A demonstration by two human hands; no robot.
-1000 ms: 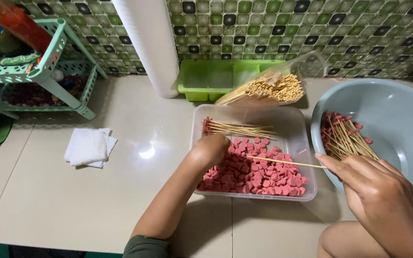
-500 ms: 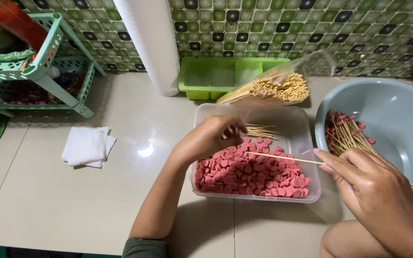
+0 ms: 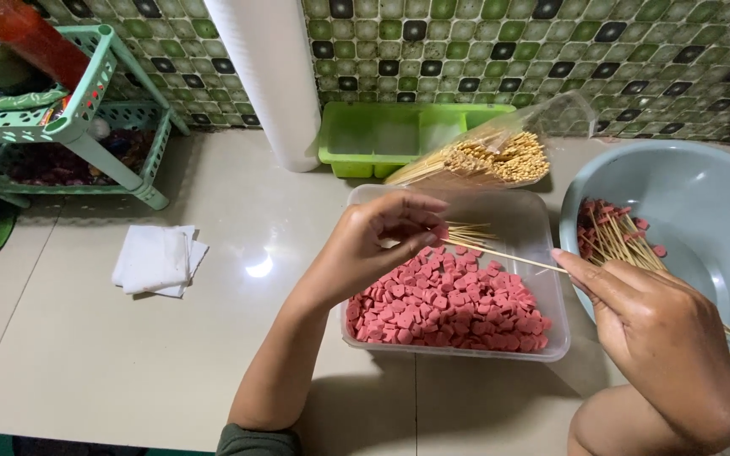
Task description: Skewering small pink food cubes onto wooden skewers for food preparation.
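Since a moment ago the left hand (image 3: 373, 241) has lifted from the clear tray (image 3: 542, 338) of pink sausage slices (image 3: 449, 300), pinching one onto the skewer's tip. The right hand (image 3: 661, 338) pinches the thin, light, brittle bamboo skewer (image 3: 504, 256) at its far end; the slice looks soft and slippery.

My left hand (image 3: 373, 245) and right hand (image 3: 661, 338) are bare, no rings or gloves. A dark green sleeve (image 3: 255, 441) edges my left arm, near.

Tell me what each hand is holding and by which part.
The right hand pinches a thin wooden skewer at its near end. The left hand pinches a pink sausage slice at the skewer's far tip, above the clear tray.
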